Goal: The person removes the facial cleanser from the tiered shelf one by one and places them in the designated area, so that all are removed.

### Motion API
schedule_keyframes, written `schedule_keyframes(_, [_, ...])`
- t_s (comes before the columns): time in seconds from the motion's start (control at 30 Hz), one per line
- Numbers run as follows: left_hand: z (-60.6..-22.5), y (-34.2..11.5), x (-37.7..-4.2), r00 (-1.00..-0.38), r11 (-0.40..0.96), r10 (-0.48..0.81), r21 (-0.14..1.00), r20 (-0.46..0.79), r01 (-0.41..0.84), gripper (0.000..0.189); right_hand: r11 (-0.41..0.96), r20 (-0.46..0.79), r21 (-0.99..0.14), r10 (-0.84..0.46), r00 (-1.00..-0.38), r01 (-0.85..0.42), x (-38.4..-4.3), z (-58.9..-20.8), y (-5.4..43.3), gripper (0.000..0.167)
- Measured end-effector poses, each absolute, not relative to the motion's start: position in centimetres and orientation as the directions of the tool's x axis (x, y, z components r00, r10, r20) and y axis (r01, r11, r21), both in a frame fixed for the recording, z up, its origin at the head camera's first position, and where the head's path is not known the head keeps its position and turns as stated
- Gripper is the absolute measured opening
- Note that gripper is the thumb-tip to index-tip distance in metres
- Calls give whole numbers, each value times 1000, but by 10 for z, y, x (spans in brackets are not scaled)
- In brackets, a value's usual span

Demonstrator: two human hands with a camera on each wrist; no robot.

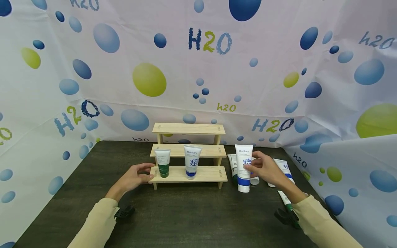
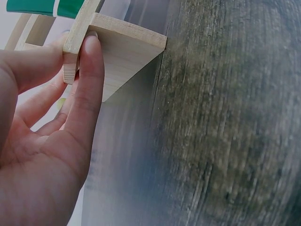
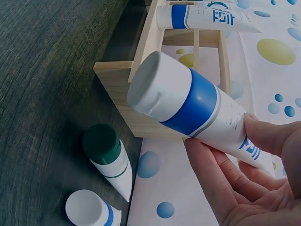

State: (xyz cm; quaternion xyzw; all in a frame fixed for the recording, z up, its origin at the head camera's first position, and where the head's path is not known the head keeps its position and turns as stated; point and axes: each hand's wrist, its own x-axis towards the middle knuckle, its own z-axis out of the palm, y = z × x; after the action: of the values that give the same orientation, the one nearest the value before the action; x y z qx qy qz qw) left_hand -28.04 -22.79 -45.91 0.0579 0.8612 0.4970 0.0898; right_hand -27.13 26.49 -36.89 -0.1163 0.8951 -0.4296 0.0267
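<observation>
My right hand [image 1: 267, 168] holds a white squeeze tube with a blue band [image 1: 244, 172] upright, cap down, just right of a three-step wooden display rack [image 1: 193, 174]. In the right wrist view, thumb and fingers grip this tube [image 3: 202, 101] around its body, and its white cap points toward the rack. My left hand [image 1: 133, 179] pinches the left end of the rack's bottom step; the left wrist view shows the board [image 2: 75, 49] between thumb and fingers. On that step stand a white-and-green tube [image 1: 163, 163] and a white-and-blue tube [image 1: 191, 162], both cap down.
Behind the held tube lie a green-capped tube [image 3: 106, 150] and a white-capped tube [image 3: 87, 208]. Farther right are another blue-banded tube [image 1: 283, 168] and a green-and-white tube [image 1: 285, 199] by the right forearm. A printed sheet [image 1: 186, 86] hangs behind the dark table [image 1: 192, 217].
</observation>
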Motion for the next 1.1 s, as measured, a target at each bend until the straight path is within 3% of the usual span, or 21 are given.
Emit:
schedule_keyframes(0.47, [-456, -227, -277, -977, 504, 200, 863, -68, 43, 59, 575, 34, -799, -251, -967, -177, -264, -373, 276, 64])
schedule_keyframes(1.1, [-458, -228, -279, -976, 502, 202, 864, -77, 36, 60, 636, -64, -766, -223, -973, -95, -250, -388, 314, 72])
